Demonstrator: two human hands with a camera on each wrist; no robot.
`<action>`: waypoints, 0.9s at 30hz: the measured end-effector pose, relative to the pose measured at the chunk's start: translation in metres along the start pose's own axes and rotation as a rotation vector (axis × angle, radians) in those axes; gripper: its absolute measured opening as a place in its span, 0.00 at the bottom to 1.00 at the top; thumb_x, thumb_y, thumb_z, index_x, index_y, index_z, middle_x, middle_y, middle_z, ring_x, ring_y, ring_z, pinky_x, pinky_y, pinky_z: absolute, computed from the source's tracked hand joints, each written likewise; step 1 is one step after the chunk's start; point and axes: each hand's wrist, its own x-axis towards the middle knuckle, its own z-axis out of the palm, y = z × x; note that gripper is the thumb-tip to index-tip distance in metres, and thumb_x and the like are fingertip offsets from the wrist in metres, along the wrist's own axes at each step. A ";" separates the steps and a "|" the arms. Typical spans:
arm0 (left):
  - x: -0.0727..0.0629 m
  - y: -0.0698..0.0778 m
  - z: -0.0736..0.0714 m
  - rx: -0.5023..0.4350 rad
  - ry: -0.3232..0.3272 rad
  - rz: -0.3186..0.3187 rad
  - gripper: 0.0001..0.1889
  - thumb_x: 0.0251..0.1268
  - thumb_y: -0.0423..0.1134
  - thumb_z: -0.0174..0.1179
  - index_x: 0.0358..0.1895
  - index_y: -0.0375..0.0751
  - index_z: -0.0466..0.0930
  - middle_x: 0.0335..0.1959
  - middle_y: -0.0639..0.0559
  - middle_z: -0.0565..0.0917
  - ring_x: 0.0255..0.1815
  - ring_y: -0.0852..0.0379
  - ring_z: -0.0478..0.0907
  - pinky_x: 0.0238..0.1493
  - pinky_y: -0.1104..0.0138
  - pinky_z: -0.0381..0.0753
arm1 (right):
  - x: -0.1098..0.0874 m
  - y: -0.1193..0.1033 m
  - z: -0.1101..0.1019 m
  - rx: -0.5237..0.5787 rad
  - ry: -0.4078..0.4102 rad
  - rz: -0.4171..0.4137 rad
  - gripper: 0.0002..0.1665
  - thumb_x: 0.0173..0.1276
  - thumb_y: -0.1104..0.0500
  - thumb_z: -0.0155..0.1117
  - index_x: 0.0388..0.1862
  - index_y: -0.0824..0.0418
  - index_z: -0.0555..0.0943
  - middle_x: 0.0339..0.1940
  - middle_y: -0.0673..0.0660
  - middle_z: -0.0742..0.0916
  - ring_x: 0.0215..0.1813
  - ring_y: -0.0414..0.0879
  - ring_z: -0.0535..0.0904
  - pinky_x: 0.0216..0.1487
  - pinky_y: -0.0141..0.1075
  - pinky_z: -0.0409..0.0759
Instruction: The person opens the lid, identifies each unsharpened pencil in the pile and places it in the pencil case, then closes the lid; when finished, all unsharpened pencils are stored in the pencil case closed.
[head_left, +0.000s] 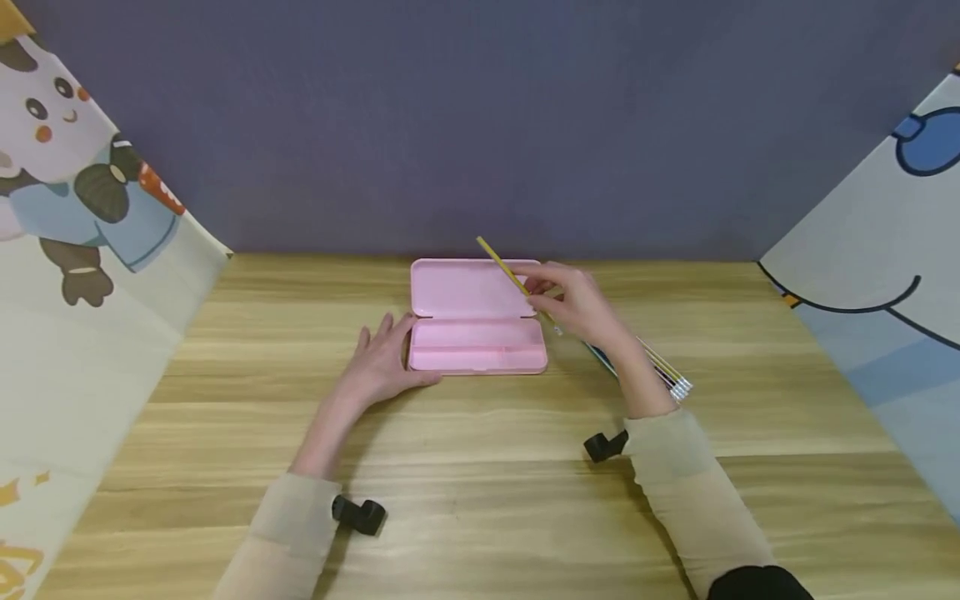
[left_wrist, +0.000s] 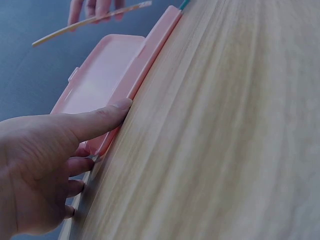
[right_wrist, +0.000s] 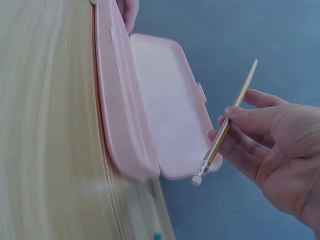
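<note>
A pink pencil case (head_left: 477, 334) stands on the table with its lid (head_left: 461, 287) tipped back. Its tray has a long divider and a short cross piece, with no pencil inside. My left hand (head_left: 378, 365) rests at the case's left end, thumb along the front edge and the other fingers spread at the side. My right hand (head_left: 573, 302) pinches a yellow pencil (right_wrist: 243, 86) between thumb and fingers, above the case's right part. The pencil is tilted; its white eraser (right_wrist: 196, 180) points down toward me in the right wrist view.
Several pencils (head_left: 678, 385) lie right of the case, partly hidden under my right forearm; a teal one (head_left: 600, 358) shows beside it. The wooden table (head_left: 480, 492) meets a grey-blue wall (head_left: 480, 125) behind the case. Cartoon-printed panels (head_left: 75, 250) flank both sides.
</note>
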 end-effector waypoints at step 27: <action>0.000 -0.001 0.000 0.004 -0.025 -0.027 0.55 0.57 0.63 0.71 0.82 0.49 0.52 0.85 0.41 0.55 0.87 0.35 0.41 0.85 0.37 0.33 | 0.018 -0.007 0.062 -0.230 -0.251 -0.165 0.23 0.68 0.68 0.69 0.60 0.52 0.87 0.41 0.54 0.90 0.44 0.45 0.83 0.50 0.40 0.84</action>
